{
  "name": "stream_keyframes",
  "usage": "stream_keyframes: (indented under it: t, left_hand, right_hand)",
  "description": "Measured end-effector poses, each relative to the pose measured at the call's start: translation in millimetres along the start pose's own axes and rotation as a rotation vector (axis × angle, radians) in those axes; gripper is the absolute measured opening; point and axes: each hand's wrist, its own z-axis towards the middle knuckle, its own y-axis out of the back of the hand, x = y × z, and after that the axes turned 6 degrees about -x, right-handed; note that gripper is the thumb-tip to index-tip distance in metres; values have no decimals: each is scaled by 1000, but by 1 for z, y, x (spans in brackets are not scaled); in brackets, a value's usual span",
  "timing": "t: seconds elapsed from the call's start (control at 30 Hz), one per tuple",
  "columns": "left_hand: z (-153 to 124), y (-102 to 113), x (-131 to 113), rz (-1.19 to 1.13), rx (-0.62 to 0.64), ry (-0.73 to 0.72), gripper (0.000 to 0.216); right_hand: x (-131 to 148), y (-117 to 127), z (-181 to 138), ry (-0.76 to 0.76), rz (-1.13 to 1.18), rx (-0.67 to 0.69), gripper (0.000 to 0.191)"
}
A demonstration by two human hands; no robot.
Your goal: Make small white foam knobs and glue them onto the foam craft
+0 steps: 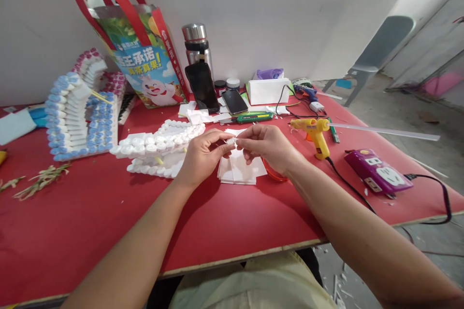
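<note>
A small white piece of thin, paper-like material (pixel 231 141) is up between the fingertips of both hands, above a stack of flat white paper pieces (pixel 237 174) on the red worktop (pixel 235 231). The left hand (pixel 205 157) pinches it from one side, thumb against fingers; the right hand (pixel 270 147) pinches it from the other, so the two nearly meet.

As for progress, work on this piece seems under way: it is in the fingers and not joined to anything else. Just beyond the left hand, a white tiered structure covered in rounded white pieces (pixel 159 142) looks largely built up, though the hand hides part of it, so I cannot tell what is left there. The yellow glue gun (pixel 315 135) lies out of hand, to the right.

The small piece spans the gap between the fingertips, roughly left to right; its own long axis is too covered to tell. The white structure's long axis runs sideways, its right end angled slightly away from the person.
</note>
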Motion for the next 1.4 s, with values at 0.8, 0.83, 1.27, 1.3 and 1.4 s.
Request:
stream_keyframes:
  t: [0.8,0.83,1.27,1.3,1.4]
  left_hand:
    - [-1,0,-12,-127,-5,109,26]
    - [-1,0,-11,-95,-33,61,23]
    - [-2,5,-1,156,-83,-253,17]
    - [-2,5,-1,144,-74,-246,17]
    - [-2,3,-2,119,-58,-245,17]
  right_hand:
    - [4,-7,-14,658,-719,-44,5]
    - [6,-8,-14,578,-592,-32,8]
    - [6,3,-2,-132,276,194,30]
    - [7,2,-3,-104,256,174,30]
    - [9,-3,-6,-10,176,93,35]
